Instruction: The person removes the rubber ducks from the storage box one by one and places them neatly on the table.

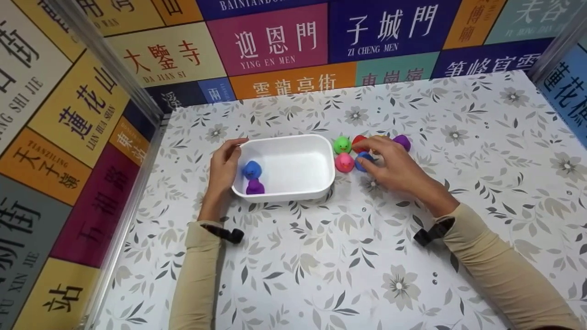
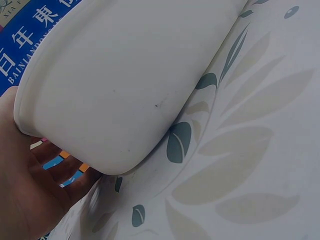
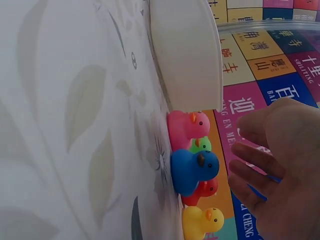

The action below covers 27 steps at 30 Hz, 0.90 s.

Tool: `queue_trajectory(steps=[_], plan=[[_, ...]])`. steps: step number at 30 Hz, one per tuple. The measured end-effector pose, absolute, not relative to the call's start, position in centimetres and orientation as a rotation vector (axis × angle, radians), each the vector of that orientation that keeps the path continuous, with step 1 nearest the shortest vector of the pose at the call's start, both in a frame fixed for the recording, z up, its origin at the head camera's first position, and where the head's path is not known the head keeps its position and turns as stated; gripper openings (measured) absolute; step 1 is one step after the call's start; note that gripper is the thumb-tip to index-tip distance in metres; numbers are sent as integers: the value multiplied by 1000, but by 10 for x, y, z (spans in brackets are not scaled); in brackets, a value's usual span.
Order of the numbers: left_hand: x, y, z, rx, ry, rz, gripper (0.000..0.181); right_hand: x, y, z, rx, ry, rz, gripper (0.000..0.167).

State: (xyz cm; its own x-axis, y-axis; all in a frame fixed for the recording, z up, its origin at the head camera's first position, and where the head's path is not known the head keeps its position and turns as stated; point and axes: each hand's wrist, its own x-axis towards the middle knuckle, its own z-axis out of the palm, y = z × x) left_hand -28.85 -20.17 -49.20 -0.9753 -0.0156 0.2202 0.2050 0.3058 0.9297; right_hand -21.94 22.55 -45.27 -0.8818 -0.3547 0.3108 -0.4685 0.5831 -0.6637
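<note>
"Head view, nearest part first: saw what?"

"Noticed a left sleeve (image 1: 195, 275) and a right sleeve (image 1: 504, 270), both beige, reaching in from the bottom, each with a black wrist device (image 1: 236, 235) at the cuff. Found a white table (image 1: 321, 279) beneath, printed with grey leaves and flowers."

"And past the cuffs?"

"Found the left hand (image 1: 224, 167) grasping the left end of a white tub (image 1: 298, 169), fingers wrapped round the outside of its wall. Saw inside that same end a purple duck (image 1: 255, 186), with a blue duck (image 1: 252, 170) just behind."

"And on the right?"

"Saw the right hand (image 1: 392, 162) loose, gripping nothing, above a close cluster of toy ducks; from the right wrist, made out a gap between fingers and ducks."

"Placed those ducks where?"

"Just right of the tub. Listed in the nearer row a pink duck (image 1: 344, 162), then a second blue duck (image 1: 363, 162); behind, a green duck (image 1: 342, 145), a red duck (image 1: 359, 143), a yellow duck (image 3: 195, 223) mostly covered by the hand in the head view, and a second purple duck (image 1: 401, 142)."

"Farthest off?"

"Noted wall panels (image 1: 270, 46) in bright colours, lettered in Chinese characters."
</note>
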Motion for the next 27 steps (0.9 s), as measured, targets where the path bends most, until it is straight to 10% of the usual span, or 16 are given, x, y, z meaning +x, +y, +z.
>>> queue_trajectory(steps=[27], plan=[[-287, -202, -491, -168, -2404, -1692, 32, -218, 113, -440, 944, -2535, 1305, 32]])
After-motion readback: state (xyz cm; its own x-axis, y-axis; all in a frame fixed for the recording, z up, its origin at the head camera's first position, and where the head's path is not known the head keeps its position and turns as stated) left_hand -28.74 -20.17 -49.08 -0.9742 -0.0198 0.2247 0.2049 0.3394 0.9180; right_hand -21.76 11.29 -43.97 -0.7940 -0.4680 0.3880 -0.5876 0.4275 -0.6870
